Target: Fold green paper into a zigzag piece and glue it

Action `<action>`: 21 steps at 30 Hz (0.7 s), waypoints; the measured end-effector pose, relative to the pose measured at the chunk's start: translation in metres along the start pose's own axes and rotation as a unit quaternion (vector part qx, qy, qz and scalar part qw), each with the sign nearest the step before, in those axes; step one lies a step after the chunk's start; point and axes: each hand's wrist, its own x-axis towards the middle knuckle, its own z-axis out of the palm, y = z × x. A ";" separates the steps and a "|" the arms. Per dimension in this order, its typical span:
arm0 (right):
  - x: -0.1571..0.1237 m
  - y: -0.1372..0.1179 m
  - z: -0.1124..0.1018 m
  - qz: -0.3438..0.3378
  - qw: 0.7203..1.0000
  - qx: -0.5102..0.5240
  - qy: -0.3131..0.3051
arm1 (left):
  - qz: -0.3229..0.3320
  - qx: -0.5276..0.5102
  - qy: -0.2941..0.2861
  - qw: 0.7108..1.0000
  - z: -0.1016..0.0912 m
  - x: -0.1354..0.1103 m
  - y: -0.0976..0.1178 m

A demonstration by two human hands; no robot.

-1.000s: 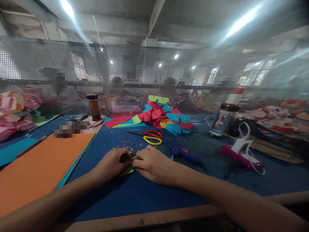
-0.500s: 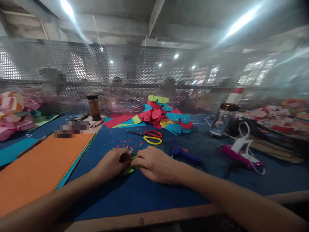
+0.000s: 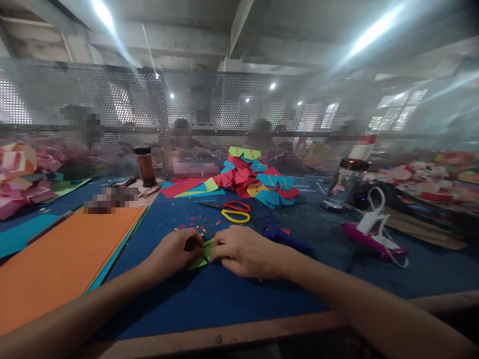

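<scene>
A small piece of green paper lies on the blue table between my hands, partly hidden by my fingers. My left hand is closed on its left part, thumb and fingers pinching it. My right hand has its curled fingers on the right edge of the same paper. Just beyond are tiny coloured paper bits and scissors with one red and one yellow handle loop. A blue glue gun lies beside my right hand.
A stack of orange paper lies at left. Folded, dotted paper pieces are heaped at the back. To the right stand a glass jar and a magenta glue gun. A perforated metal screen closes off the far side.
My right hand has shifted slightly right, and more of the green paper shows between my hands. My left hand stays nearly in place.
</scene>
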 end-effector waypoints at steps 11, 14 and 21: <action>-0.001 -0.001 0.001 0.007 1.000 0.020 0.023 | -0.003 0.002 0.011 1.000 0.004 -0.001 0.003; 0.000 -0.001 0.003 0.020 0.999 0.022 0.032 | -0.005 -0.014 0.007 1.000 0.005 0.000 0.001; 0.001 0.001 0.002 0.012 1.000 0.026 0.007 | -0.008 -0.020 0.001 1.000 0.002 0.002 -0.001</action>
